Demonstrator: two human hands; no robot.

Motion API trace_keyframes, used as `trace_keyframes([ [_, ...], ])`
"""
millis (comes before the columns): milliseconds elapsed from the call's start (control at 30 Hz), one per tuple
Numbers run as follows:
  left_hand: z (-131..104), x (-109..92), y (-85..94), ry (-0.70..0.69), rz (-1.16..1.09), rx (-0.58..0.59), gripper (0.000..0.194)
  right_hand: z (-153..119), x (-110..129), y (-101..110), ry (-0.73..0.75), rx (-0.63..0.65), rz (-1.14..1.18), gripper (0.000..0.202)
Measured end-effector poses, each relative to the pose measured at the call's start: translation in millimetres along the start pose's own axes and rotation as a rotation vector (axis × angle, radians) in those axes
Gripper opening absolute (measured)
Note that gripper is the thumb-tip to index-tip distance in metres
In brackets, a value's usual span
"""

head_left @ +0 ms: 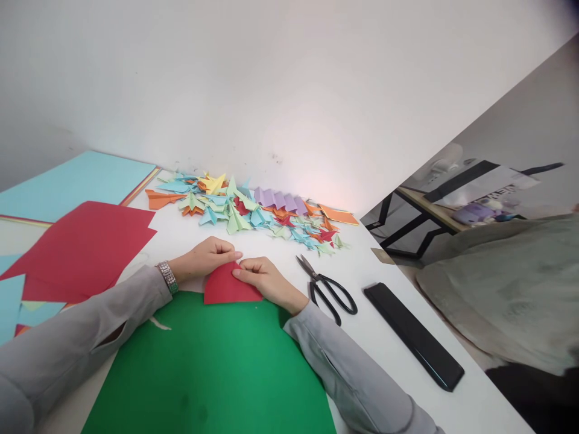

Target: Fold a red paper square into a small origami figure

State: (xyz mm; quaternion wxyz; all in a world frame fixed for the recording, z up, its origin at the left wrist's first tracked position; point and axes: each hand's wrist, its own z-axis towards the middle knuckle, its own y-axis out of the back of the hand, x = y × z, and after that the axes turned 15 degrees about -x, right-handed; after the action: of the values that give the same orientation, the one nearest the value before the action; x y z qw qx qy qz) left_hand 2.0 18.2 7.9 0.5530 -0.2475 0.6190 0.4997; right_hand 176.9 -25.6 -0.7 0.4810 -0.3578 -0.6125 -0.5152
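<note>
A small piece of red paper (pixel 230 286) is held over the far edge of a large green sheet (pixel 217 367). My left hand (pixel 208 258) pinches its top edge, the fingers curled. Just to the right, my right hand (pixel 265 278) grips the same paper near its top, thumb on the front face. The fingertips of both hands are close together at the upper edge, and the bottom edge of the red paper looks straight.
Folded paper shapes (pixel 235 208) are heaped along the wall. Black-handled scissors (pixel 325 289) and a long black case (pixel 414 334) lie at right. Red sheets (pixel 85 253) and a light blue sheet (pixel 81 184) cover the left side. Beyond the table's right edge is grey-green fabric (pixel 502 289).
</note>
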Motion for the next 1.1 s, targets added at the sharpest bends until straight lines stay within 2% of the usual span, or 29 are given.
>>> trace_keyframes([
  [333,0.7,4.4,0.7,-0.047,0.038,0.111,0.04,0.1,-2.7,-6.6,0.025,-0.081,-0.166,0.04],
  [500,2.1,7.7,-1.0,-0.085,0.023,0.124,0.041,-1.2,-0.6,-4.9,-0.068,-0.051,-0.014,0.039],
  [633,1.9,5.8,-1.7,-0.074,-0.004,0.134,0.043,-1.0,-2.1,-4.1,-0.079,-0.063,0.036,0.042],
  [833,0.5,2.9,0.6,-0.02,-0.003,0.055,0.041,-0.7,-2.5,-3.1,-0.016,-0.058,0.029,0.055],
  [967,-0.5,1.4,1.9,0.012,-0.005,-0.022,0.041,-1.7,-0.4,0.5,-0.015,0.007,0.054,0.055],
  [1100,-0.9,0.1,2.5,0.012,-0.011,-0.044,0.031,-1.2,-3.5,0.4,0.032,-0.016,0.033,0.052],
])
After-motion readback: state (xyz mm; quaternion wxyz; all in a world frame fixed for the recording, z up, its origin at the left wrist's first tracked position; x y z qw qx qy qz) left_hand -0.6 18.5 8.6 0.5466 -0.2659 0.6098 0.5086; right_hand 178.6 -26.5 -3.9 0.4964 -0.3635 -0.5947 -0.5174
